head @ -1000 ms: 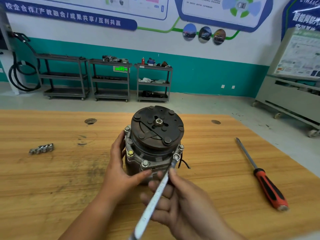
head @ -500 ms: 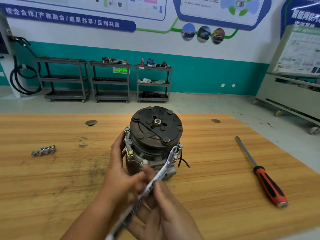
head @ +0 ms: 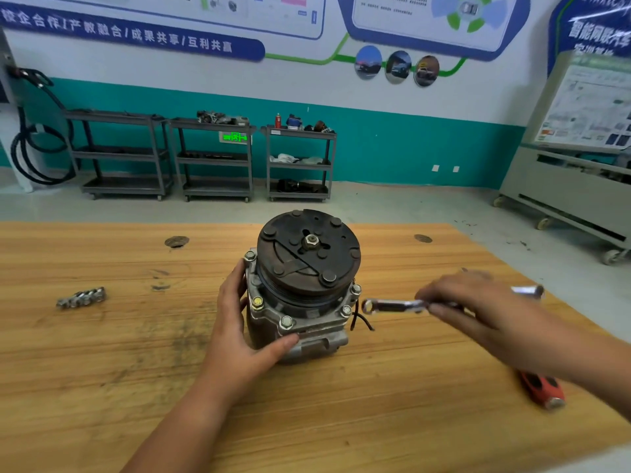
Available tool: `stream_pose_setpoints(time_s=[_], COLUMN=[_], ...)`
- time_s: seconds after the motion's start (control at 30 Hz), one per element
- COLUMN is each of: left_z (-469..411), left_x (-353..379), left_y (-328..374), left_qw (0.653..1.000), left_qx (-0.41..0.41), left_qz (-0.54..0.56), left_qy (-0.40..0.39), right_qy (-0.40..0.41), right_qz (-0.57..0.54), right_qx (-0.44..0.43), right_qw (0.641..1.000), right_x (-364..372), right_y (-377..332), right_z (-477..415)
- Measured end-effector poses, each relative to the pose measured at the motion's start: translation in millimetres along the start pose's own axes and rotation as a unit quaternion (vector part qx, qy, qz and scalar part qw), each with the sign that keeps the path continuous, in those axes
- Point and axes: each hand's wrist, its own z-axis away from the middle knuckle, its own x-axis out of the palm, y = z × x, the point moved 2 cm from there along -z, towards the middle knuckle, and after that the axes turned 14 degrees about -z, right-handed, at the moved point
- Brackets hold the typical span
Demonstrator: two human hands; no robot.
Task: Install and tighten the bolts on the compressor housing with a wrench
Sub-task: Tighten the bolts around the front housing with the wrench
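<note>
Loose metal pieces: I see a small cluster lying on the surface, well to the left of the compressor housing; I can't tell whether they are bolts or sockets.
Left hand: it grips the housing's left flank, fingers curled round the side and the thumb pressed against the front lower edge, bracing the housing.
Compressor housing: it stands upright near the middle of the surface, dark clutch plate facing up.
Bolts: I count five heads seated round the housing flange, from the rear left round the front to the right; how tight they are I can't judge from here.
Wrench: it is held roughly level just right of the housing, ring end pointing at the right-hand flange bolts but clear of them.
Right hand: to the right of the housing, its fingers are pinched on the wrench shank; motion blur hides the exact grip.
Screwdriver: its red handle lies on the surface, well right of the housing, partly under my right forearm.
Step in hand: tightening, I judge, with the wrench between bites and on no bolt.
Next move: bring the ring end in to the housing, drop it squarely over a right-side bolt head, then swing while the left hand resists the turn.
</note>
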Motion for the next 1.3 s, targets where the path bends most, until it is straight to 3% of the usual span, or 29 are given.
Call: stream_pose_setpoints(time_s=[0.1, 0.33, 0.83, 1.0, 1.3], left_z=[-1.1, -3.0, -2.7, -3.0, -3.2], left_x=[0.6, -0.3, -0.6, -0.4, 1.0], left_y=[0.7, 0.5, 2.1, 0.0, -3.7], left_qw=[1.0, 1.0, 1.0, 1.0, 1.0], left_qx=[0.009, 0.023, 0.013, 0.015, 0.017], left_qz=[0.003, 0.004, 0.005, 0.002, 0.005], left_qy=[0.0, 0.007, 0.006, 0.004, 0.004], right_qy=[-0.049, -0.215, -0.244, -0.239, -0.287], right_qz=[0.152, 0.03, 0.041, -0.007, 0.047], right_qx=[-0.033, 0.012, 0.055, 0.07, 0.117], right_qw=[0.987, 0.976, 0.967, 0.968, 0.95], right_x=[-19.1, -24.3, -28.2, -29.9, -28.1], right_y=[-0.8, -23.8, -20.1, -20.6, -28.6], right_z=[-34.4, -70.6, -80.7, -80.6, -96.3])
